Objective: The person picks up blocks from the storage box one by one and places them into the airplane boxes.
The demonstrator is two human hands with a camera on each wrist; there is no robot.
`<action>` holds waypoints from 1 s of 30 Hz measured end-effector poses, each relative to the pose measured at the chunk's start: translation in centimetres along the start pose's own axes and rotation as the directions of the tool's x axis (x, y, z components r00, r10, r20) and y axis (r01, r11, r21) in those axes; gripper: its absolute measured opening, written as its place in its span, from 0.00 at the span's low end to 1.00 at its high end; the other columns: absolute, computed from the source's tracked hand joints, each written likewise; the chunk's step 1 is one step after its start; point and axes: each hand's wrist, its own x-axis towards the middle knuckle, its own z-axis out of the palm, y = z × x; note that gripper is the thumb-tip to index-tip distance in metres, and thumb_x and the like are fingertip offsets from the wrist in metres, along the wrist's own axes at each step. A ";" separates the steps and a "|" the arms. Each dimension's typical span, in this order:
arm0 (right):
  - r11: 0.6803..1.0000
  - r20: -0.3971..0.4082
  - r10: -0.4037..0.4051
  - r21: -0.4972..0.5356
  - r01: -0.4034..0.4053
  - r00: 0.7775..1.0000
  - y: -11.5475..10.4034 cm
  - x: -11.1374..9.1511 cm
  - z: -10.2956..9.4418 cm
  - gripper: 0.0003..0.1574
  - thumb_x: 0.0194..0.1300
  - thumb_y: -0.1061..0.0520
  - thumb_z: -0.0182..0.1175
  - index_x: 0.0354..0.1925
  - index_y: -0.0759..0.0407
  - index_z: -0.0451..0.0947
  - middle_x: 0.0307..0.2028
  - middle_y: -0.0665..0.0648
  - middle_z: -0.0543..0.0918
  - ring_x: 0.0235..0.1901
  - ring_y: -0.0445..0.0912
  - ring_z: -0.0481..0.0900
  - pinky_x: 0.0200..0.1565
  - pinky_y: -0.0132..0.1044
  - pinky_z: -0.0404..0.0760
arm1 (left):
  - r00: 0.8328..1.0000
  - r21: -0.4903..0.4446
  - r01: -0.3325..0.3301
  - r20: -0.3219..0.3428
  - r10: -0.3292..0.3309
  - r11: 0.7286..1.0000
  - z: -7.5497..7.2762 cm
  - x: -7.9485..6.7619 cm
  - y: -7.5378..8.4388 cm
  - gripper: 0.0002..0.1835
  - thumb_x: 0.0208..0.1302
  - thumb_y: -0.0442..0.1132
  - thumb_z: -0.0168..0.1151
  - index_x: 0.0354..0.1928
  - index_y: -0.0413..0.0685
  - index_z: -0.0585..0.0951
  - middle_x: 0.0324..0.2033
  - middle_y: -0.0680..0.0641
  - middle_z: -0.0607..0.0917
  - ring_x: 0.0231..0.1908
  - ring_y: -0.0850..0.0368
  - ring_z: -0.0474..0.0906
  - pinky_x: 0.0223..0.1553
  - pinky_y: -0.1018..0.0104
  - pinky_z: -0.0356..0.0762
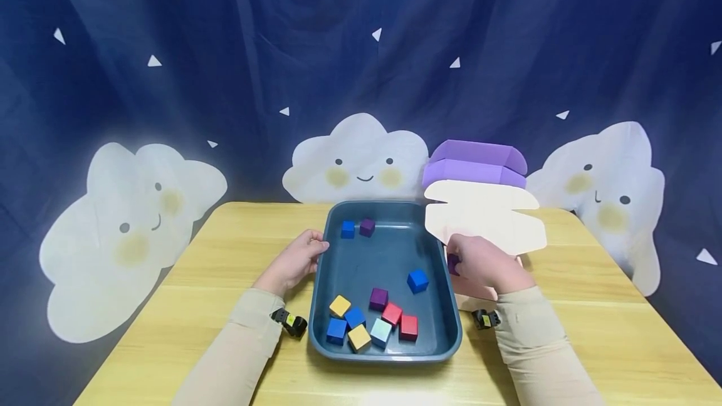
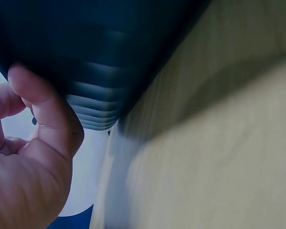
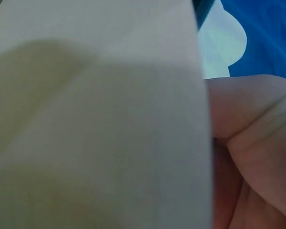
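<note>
A dark blue-grey tray (image 1: 389,359) holds cubes in blue, purple, yellow, red and pale green. My left hand (image 1: 297,260) grips its left rim. In the left wrist view, the thumb (image 2: 31,86) lies against the tray's ribbed outer side (image 2: 97,102). On the right, my right hand (image 1: 482,262) pinches a purple cube (image 1: 453,264) over an open cardboard box (image 1: 476,289), beside the tray's right rim. A pale box wall (image 3: 109,143) fills much of the right wrist view, hiding the fingertips and the cube from that side.
The box's raised lid (image 1: 485,218) has a pale inside and purple flaps (image 1: 474,165). Several cubes cluster at the tray's near end, with a blue cube (image 1: 348,229) and a purple one (image 1: 367,227) at its far end. A cloud-patterned curtain (image 1: 361,36) hangs behind the wooden table (image 1: 242,240).
</note>
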 end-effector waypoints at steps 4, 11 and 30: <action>0.999 0.003 0.014 0.033 -0.014 1.000 -0.1 -0.1 -0.1 0.12 0.58 0.72 0.60 0.39 0.59 0.78 0.29 0.51 0.80 0.31 0.48 0.76 0.39 0.46 0.80 | 1.000 0.000 -0.003 -0.003 0.003 1.000 0.0 0.0 0.1 0.09 0.77 0.34 0.51 0.51 0.38 0.66 0.37 0.43 0.78 0.31 0.55 0.76 0.31 0.65 0.79; 0.995 0.053 0.021 0.096 -0.026 0.998 -0.2 -0.2 -0.4 0.14 0.58 0.72 0.55 0.42 0.61 0.76 0.30 0.51 0.80 0.32 0.48 0.77 0.41 0.46 0.80 | 1.000 -0.002 0.002 -0.006 -0.002 1.000 0.0 0.1 0.1 0.09 0.77 0.34 0.51 0.51 0.38 0.66 0.38 0.42 0.78 0.32 0.55 0.77 0.32 0.64 0.80; 0.996 0.225 0.030 0.077 -0.048 0.974 0.3 -1.3 -1.9 0.12 0.67 0.63 0.59 0.38 0.48 0.86 0.35 0.47 0.84 0.39 0.47 0.79 0.49 0.50 0.78 | 1.000 -0.017 0.001 -0.008 -0.001 1.000 0.1 0.0 0.0 0.08 0.77 0.34 0.51 0.51 0.38 0.66 0.41 0.38 0.80 0.32 0.56 0.79 0.32 0.64 0.81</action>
